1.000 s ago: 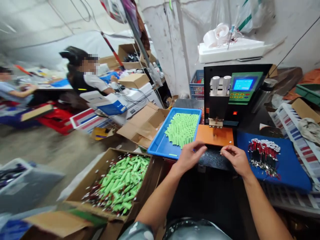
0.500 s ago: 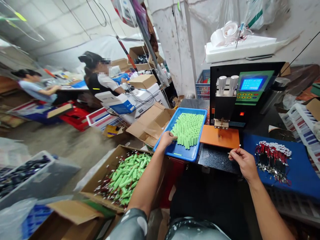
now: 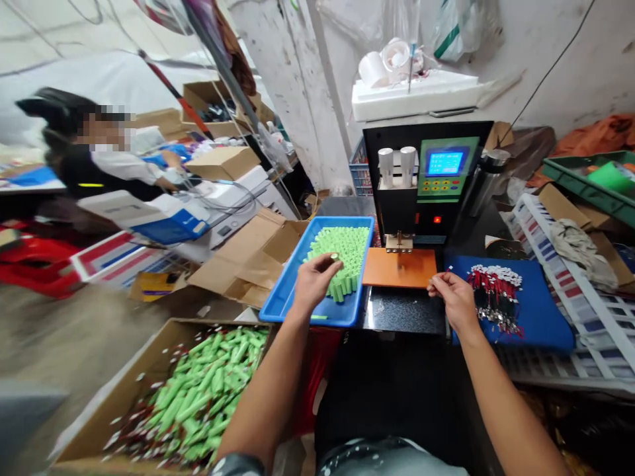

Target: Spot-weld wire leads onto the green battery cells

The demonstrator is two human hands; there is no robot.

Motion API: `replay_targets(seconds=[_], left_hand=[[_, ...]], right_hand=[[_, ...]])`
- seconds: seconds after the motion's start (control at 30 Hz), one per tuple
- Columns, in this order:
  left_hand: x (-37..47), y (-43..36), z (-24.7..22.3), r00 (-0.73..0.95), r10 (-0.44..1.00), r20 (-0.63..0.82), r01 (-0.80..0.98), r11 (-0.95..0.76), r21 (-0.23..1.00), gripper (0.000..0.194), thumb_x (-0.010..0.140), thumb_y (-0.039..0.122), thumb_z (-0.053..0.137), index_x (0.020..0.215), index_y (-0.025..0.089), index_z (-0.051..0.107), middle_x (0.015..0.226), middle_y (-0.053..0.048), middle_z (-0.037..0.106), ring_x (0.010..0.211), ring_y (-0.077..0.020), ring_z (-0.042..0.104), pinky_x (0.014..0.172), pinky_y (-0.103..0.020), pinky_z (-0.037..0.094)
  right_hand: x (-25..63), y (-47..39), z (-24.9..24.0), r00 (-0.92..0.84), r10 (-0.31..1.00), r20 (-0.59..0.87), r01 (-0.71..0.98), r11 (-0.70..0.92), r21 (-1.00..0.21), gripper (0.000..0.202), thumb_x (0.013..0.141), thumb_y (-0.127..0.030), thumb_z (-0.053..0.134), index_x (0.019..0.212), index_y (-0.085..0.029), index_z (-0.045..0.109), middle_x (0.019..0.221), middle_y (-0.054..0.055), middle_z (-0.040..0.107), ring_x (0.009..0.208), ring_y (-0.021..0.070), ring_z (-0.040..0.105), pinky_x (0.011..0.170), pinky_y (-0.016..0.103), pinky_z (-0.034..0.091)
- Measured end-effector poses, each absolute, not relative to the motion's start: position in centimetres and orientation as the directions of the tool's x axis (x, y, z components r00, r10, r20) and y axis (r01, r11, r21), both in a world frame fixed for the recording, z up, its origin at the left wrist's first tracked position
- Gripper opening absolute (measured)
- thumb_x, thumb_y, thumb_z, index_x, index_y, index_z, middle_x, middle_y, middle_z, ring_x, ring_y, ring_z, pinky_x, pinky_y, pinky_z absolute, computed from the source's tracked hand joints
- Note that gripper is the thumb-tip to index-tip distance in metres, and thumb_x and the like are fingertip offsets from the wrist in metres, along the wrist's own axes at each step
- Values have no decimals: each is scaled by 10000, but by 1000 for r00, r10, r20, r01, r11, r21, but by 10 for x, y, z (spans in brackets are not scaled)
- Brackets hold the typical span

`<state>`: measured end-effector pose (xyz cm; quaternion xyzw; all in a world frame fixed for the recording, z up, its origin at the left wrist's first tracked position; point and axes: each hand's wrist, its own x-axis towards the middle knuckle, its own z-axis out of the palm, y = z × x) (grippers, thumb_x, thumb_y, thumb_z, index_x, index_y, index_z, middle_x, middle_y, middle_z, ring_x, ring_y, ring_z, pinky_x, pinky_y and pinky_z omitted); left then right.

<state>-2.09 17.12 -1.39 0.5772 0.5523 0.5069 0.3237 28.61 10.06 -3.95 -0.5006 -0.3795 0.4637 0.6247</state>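
My left hand [image 3: 316, 281] pinches a green battery cell [image 3: 334, 256], one pale end showing above the fingers. It hovers over the blue tray [image 3: 268, 307], where many green cells [image 3: 351, 248] stand upright side by side. My right hand [image 3: 455, 297] is closed on a thin wire lead with a small white connector [image 3: 449, 269], mostly hidden by the fingers. That hand is at the right front corner of the orange plate [image 3: 397, 270], below the spot welder's electrodes [image 3: 399, 243]. Right of it, a bundle of red and black wire leads [image 3: 496, 297] lies on a blue mat [image 3: 550, 334].
The black welding machine [image 3: 397, 198] with a lit screen stands behind the plate. A cardboard box [image 3: 159, 330] of wired green cells is at lower left. An open carton [image 3: 238, 258] sits left of the tray. Another person [image 3: 114, 158] sits at the far left.
My left hand has lifted a green cell from the tray and moved toward the orange plate. My right hand keeps its wire lead near the plate. The view has turned right.
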Motion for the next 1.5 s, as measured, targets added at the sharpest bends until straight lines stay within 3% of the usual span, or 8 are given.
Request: replay_targets(seconds=[0.13,0.27,0.57,0.73,1.07,1.5], left_hand=[[57,172,-10,167,973,161,215,-195,957,317,720,383,741,929,145,754,837,-63,742,781,-199,674,755,-307,528],[97,181,-24,278,952,126,203,-186,961,286,746,368,713,921,146,756,779,-37,730,695,-173,652,664,-269,507],[105,185,-45,245,950,196,228,-253,940,304,817,355,665,1043,167,741,862,-44,750,746,-168,656,710,-260,499],[105,186,-48,211,952,221,285,-276,918,302,821,359,669,1050,180,749,812,-25,738,702,-156,634,663,-242,478],[104,187,-51,194,951,241,286,-290,913,336,821,367,667,1095,189,748,814,-27,738,703,-166,639,696,-254,493],[104,189,-55,210,942,262,248,-310,918,286,834,372,660,1010,171,764,772,-39,719,707,-172,636,702,-256,507]], right_hand=[[272,123,-29,322,947,-3,-246,80,-966,366,666,-518,803,727,-185,665,665,21,655,599,145,598,572,280,524],[260,143,-29,293,956,7,-224,76,-972,366,647,-522,799,701,-187,660,701,27,672,632,154,609,613,291,530],[244,168,-33,272,961,52,-96,81,-992,248,694,-410,692,611,-196,600,594,15,628,587,166,587,583,291,479],[242,172,-37,276,956,99,6,101,-995,207,735,-389,643,678,-190,650,660,27,664,620,175,595,589,289,478],[240,175,-48,291,949,122,55,111,-992,205,775,-416,670,798,-215,703,775,49,721,764,229,662,674,339,537],[239,174,-47,293,950,111,120,79,-990,253,784,-451,667,813,-203,706,788,64,728,764,236,662,684,337,528]])
